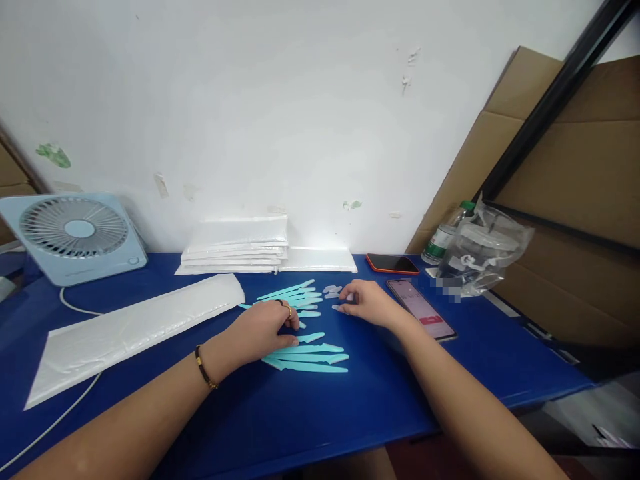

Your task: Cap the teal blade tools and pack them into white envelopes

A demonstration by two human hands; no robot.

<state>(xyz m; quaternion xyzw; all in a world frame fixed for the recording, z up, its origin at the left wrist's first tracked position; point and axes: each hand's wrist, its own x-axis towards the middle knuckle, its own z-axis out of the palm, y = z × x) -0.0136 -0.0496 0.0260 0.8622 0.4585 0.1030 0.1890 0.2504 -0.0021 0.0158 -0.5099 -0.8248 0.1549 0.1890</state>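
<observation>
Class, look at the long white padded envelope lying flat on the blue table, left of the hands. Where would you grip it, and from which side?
Take the padded envelope at its near right long edge, coming from above with the left hand. It lies flat and slanted on the table, so only an edge offers a pinch, and that one is nearest and looks unobstructed.

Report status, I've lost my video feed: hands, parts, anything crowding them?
Left hand flat on teal blades. Right hand fingering small clear caps. Phone by right wrist.
</observation>
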